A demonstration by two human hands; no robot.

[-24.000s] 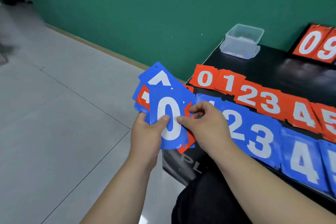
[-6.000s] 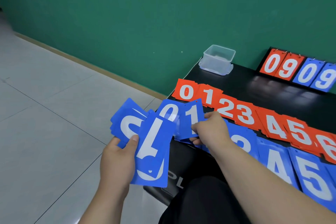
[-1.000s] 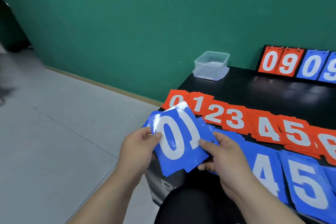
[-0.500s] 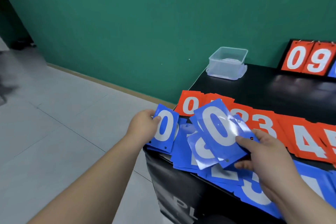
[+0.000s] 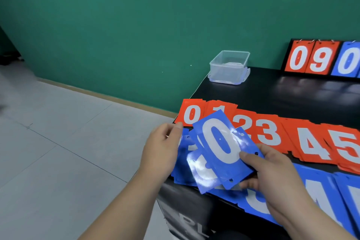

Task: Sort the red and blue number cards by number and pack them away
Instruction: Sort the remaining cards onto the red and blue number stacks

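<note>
My right hand [image 5: 270, 177] pinches a small stack of blue number cards [image 5: 220, 148] with a white 0 on top, held tilted over the table's near left corner. My left hand [image 5: 161, 148] rests with loosely bent fingers on the blue cards lying at that corner [image 5: 185, 163], mostly hidden beneath it. A row of red number cards [image 5: 266, 132] reading 0 to 5 lies across the black table [image 5: 292, 95]. More blue cards [image 5: 321, 191] run along the near edge to the right.
A clear plastic box [image 5: 229, 67] stands at the table's far left corner, by the green wall. A flip scoreboard [image 5: 321, 58] showing red 0, 9 and a blue 0 stands at the back right. Grey tiled floor lies to the left.
My left hand has set its blue 0 card down on the corner pile and now rests there. My right hand still holds its blue stack, lifted slightly over the pile.
</note>
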